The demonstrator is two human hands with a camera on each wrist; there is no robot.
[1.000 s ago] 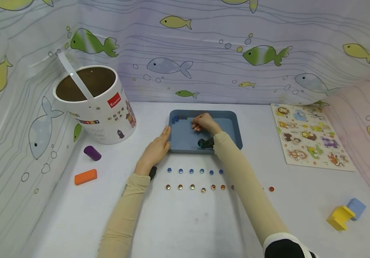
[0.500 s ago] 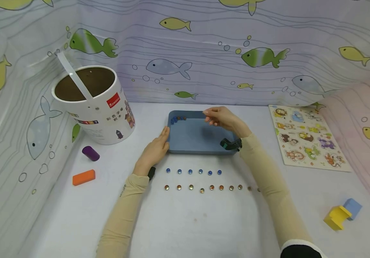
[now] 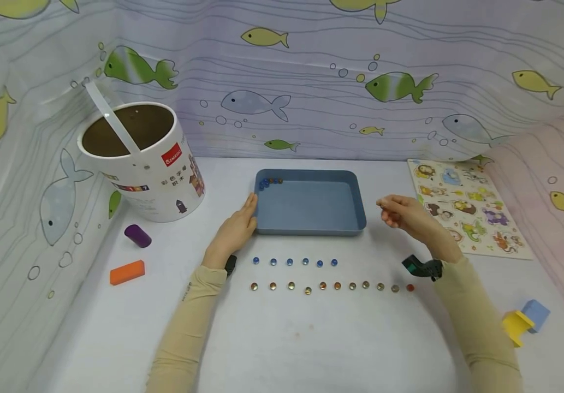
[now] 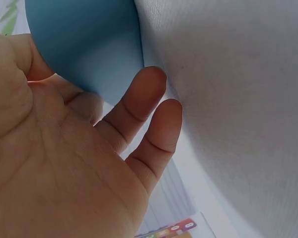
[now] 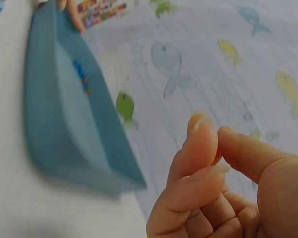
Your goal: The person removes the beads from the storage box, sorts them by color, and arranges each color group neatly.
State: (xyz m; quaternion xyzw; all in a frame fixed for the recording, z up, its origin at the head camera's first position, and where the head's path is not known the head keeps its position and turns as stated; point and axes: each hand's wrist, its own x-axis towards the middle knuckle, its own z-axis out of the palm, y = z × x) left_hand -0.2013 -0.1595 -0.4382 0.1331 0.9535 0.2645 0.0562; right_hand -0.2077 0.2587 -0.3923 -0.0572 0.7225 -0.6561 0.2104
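My left hand [image 3: 235, 232], fingers straight, rests against the left wall of the blue-grey tray [image 3: 311, 229]. In the left wrist view its fingers [image 4: 149, 91] lie beside the tray's side. Off the tray's right side, my right hand [image 3: 409, 218] is raised with thumb and forefinger together. Between these fingertips, in the right wrist view, a small amber bead [image 5: 217, 157] shows mostly hidden. Several blue beads [image 3: 263, 183] and amber beads [image 3: 275, 180] sit in the tray's far left corner. Before the tray lie a row of blue beads [image 3: 289, 262] and a row of amber beads [image 3: 337, 286].
A white bucket [image 3: 164, 188] with a handle stands at the back left. Near it lie a purple cylinder [image 3: 137, 236] and an orange block [image 3: 127, 272]. A sticker board [image 3: 473, 207] is at right, with yellow [image 3: 516, 326] and blue blocks [image 3: 536, 315] in front.
My right hand has lifted out of the tray and moved right, past its right edge, fingertips still pinched. The left hand stays at the tray's left side.
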